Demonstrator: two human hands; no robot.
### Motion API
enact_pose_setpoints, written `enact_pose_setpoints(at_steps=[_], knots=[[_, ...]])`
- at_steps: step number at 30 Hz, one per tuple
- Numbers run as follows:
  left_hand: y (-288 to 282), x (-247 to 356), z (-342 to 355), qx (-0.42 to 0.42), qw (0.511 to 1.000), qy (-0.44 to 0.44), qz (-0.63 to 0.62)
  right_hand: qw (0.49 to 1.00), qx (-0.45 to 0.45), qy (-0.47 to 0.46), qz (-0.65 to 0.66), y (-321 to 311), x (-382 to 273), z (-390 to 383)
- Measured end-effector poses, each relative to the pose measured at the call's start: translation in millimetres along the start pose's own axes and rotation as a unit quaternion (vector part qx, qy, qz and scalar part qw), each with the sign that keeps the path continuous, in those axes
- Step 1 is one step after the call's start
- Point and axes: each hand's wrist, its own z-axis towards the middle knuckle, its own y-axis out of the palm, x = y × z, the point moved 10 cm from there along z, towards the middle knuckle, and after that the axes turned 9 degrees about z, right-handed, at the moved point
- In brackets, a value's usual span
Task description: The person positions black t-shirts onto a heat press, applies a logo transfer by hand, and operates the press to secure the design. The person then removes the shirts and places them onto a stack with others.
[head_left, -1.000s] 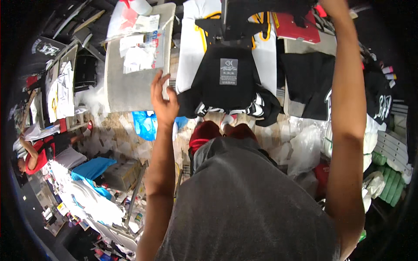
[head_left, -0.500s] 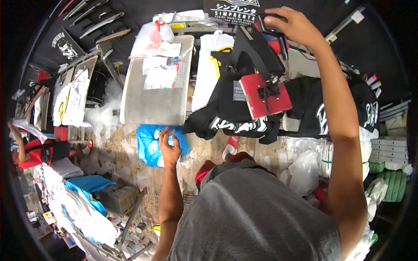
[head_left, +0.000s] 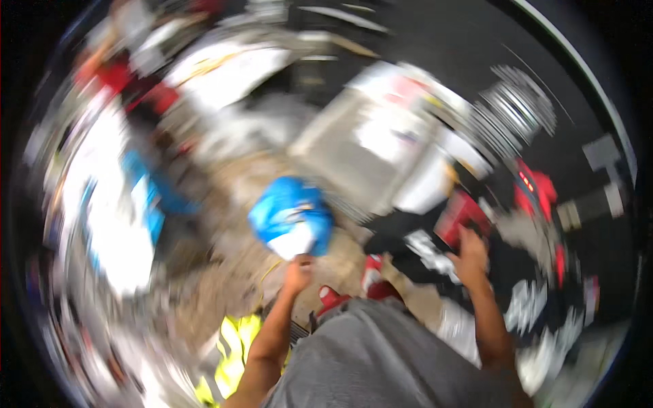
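Observation:
The view is smeared by motion. My left hand (head_left: 299, 273) is just below a blue plastic bag (head_left: 289, 204) on the floor, at the edge of something white (head_left: 292, 241) at the bag's near side. Its fingers are too blurred to tell whether they hold that white thing. My right hand (head_left: 471, 257) is over the black shirts on the right, its thumb apart from the fingers and nothing seen in it. Just beyond its fingertips lies the red plate (head_left: 462, 216) of a press. A black shirt (head_left: 401, 238) with white print lies to its left.
A grey flat board (head_left: 347, 160) with white papers (head_left: 388, 132) stands ahead. A red device (head_left: 535, 190) with small lit marks is at the right. White cloth (head_left: 105, 217) spreads on the left, and a yellow reflective vest (head_left: 238, 347) lies at lower left. Another person in red (head_left: 115, 75) is far left.
The view has swung to the left. My right hand has come down from the top of the press to beside the red plate. My left hand's spread fingers have drawn closer together.

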Motion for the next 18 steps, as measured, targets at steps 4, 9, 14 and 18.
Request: enact_pose_setpoints(at_steps=[4, 9, 14, 18], knots=[[-51, 35, -37, 0.145, 0.982, 0.108, 0.052, 0.976, 0.027, -0.214, -0.008, 19, -12, -1], [-149, -52, -130, 0.249, 0.949, -0.108, 0.158, 0.975, -0.091, -0.201, 0.008, 23, 42, 20], [-199, -143, -206, 0.274, 0.891, -0.302, 0.198, 0.966, -0.239, -0.097, -0.007, 69, 116, 61], [-186, -137, -185, 0.172, 0.904, -0.339, 0.197, 0.953, -0.293, -0.074, -0.021, 83, 124, 71]])
